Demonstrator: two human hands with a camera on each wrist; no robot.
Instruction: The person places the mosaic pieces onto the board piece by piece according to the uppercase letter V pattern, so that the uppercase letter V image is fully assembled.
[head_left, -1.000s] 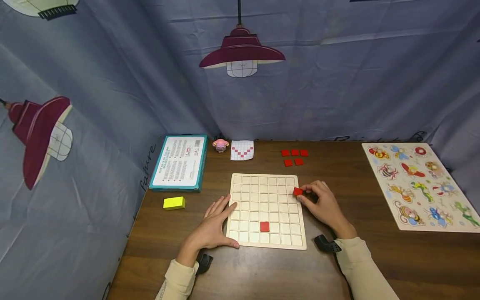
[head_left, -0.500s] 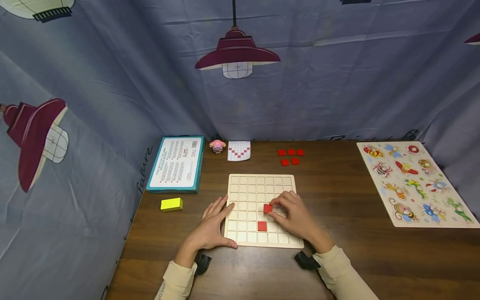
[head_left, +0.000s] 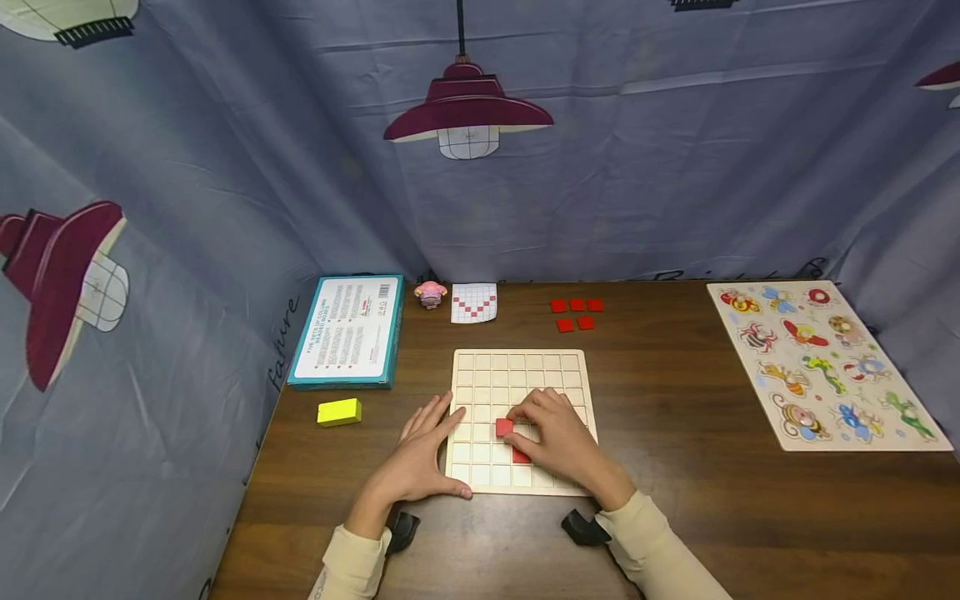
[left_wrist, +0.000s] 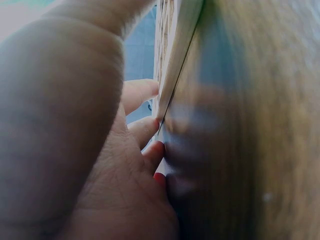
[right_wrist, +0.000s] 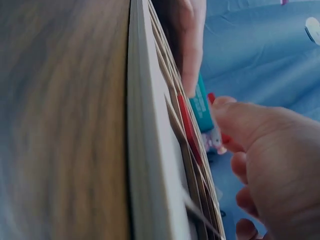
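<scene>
In the head view, a pale wooden grid board (head_left: 468, 360) lies on the table. My left hand (head_left: 411, 468) rests against its left edge with the fingers spread, two of them touching the board's side strip. Between thumb and fingers, my right hand (head_left: 558, 442) pinches a red square tile (head_left: 504, 427) over the middle of the grid. A second red tile (head_left: 521, 457) sits in a lower cell, partly covered by the right hand. The right wrist view shows that seated tile (right_wrist: 188, 127) in its cell, while the pinched tile is mostly hidden by the thumb.
Several loose red tiles (head_left: 576, 306) lie beyond the board. A pattern card (head_left: 474, 303), a pink figurine (head_left: 431, 294) and a teal box (head_left: 352, 329) stand at the back left. Nearer is a yellow block (head_left: 339, 412). An animal puzzle board (head_left: 825, 367) occupies the right.
My right hand has carried the red tile leftward and down, from the board's upper right edge to over its middle. My left hand has kept its place at the board's edge.
</scene>
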